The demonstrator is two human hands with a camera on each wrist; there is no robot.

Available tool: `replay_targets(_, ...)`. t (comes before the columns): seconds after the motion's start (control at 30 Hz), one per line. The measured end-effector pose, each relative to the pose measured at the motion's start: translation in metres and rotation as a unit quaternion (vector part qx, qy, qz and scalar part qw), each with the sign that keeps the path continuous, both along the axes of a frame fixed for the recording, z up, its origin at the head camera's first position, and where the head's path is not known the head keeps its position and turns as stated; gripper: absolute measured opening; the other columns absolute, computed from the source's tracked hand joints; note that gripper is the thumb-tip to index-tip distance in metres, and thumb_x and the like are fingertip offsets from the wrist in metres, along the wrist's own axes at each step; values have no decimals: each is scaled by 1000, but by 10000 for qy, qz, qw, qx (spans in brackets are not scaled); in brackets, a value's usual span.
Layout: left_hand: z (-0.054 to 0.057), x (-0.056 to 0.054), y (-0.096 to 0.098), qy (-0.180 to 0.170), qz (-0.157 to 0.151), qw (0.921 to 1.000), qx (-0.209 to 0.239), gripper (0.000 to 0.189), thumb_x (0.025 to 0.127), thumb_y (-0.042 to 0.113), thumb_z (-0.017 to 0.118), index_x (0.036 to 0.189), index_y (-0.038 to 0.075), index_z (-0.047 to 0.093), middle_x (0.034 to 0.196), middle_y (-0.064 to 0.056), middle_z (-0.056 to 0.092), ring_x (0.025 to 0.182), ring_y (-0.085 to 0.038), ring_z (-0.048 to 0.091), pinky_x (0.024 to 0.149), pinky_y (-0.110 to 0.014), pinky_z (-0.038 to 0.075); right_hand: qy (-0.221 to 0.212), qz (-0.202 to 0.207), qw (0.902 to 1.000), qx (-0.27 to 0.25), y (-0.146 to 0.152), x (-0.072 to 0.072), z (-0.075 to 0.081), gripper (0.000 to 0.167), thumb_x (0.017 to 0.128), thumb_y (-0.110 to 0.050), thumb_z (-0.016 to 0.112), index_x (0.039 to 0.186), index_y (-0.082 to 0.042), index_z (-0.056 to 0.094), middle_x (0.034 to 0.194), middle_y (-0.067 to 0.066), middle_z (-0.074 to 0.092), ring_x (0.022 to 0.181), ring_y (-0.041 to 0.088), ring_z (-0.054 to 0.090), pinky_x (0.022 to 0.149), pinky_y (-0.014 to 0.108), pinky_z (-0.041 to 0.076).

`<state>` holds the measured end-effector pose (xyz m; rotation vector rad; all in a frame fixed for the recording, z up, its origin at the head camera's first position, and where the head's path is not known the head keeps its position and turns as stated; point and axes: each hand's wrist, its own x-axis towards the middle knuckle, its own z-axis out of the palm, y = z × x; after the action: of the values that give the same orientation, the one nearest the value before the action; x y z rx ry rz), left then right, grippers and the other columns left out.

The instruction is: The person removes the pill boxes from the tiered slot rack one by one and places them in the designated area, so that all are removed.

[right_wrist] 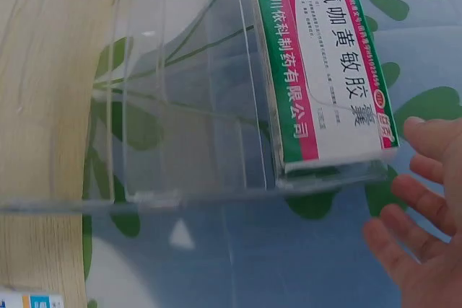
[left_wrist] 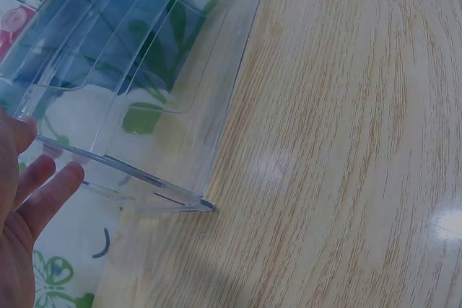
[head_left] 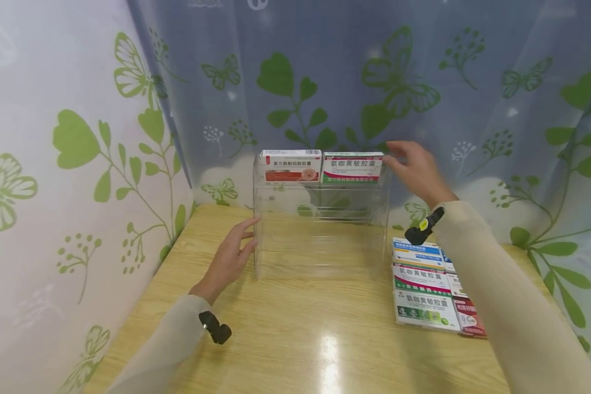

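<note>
A clear plastic tiered rack (head_left: 320,241) stands on the table. Its top tier holds two medicine boxes side by side: a red-and-white box (head_left: 292,167) on the left and a green, white and magenta box (head_left: 353,168) on the right. My left hand (head_left: 229,260) touches the rack's left side with fingers extended; the left wrist view shows its fingertips at the clear edge. Near the top right corner, my right hand (head_left: 418,171) has its thumb and fingers spread beside the green-and-magenta box (right_wrist: 325,70). In the right wrist view that hand (right_wrist: 426,214) grips nothing.
Several medicine boxes lie in rows on the right of the table, among them a blue-and-white box (head_left: 417,254), a green-and-white box (head_left: 426,311) and a red box (head_left: 469,317), partly behind the right sleeve. A patterned curtain (head_left: 325,65) hangs behind the table (head_left: 276,334).
</note>
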<state>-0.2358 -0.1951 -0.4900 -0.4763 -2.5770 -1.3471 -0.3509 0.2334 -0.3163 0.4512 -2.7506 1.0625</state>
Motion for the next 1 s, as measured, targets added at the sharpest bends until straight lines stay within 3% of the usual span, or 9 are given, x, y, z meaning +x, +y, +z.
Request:
replay_targets(0.17, 1, -1, 4, 9, -4, 10000, -38, 57, 114, 9, 58, 167, 19, 41, 167, -19, 44, 140, -44, 61, 103, -59, 63, -298, 35, 9995, 114, -8, -5, 1, 57, 114, -36, 59, 163, -7, 50, 166, 24, 43, 148, 47, 48, 119, 66, 46)
replay_targets(0.33, 1, -2, 6, 15, -10, 10000, -70, 57, 114, 10, 58, 167, 19, 41, 167, -18, 45, 141, -43, 61, 103, -60, 63, -199, -8, 9998, 8, -13, -7, -1, 44, 114, -28, 62, 150, -4, 61, 160, 25, 49, 146, 47, 50, 118, 66, 47)
replay_targets(0.57, 0, -1, 6, -28, 31, 10000, -52, 57, 114, 11, 58, 167, 21, 41, 167, -17, 45, 141, -42, 61, 103, -59, 63, 747, -221, 9947, -676, -15, -8, -3, 35, 114, -22, 62, 143, -3, 63, 140, 21, 66, 133, 34, 63, 118, 53, 53)
replay_targets(0.67, 0, -1, 5, 1, 42, 10000, -51, 57, 114, 10, 58, 167, 20, 41, 166, -18, 44, 141, -42, 61, 103, -58, 63, 1379, -400, 9834, -1109, -13, -5, 2, 34, 113, -22, 63, 140, -3, 66, 133, 18, 69, 119, 17, 66, 105, 33, 59)
replay_targets(0.8, -2, -1, 5, 55, 60, 10000, -52, 58, 113, 8, 58, 167, 19, 41, 167, -19, 44, 140, -43, 62, 102, -57, 64, 1722, -524, 9751, -1298, 0, 12, 13, 36, 113, -28, 64, 143, -8, 67, 135, 13, 68, 111, -3, 60, 90, 17, 53)
replay_targets(0.9, -3, -1, 5, 112, 52, 9999, -49, 59, 113, 6, 59, 167, 18, 41, 166, -20, 44, 140, -43, 62, 101, -55, 65, 1634, -510, 9793, -1080, 19, 33, 16, 40, 112, -31, 64, 146, -11, 66, 137, 7, 67, 113, -7, 57, 91, 14, 52)
replay_targets(1.0, -2, -1, 6, 142, 50, 9999, -59, 58, 113, 6, 58, 167, 17, 41, 166, -20, 45, 139, -43, 62, 100, -55, 66, 1547, -538, 9834, -783, 45, 56, 12, 41, 112, -32, 65, 148, -13, 66, 131, -9, 66, 112, -11, 56, 92, 8, 50)
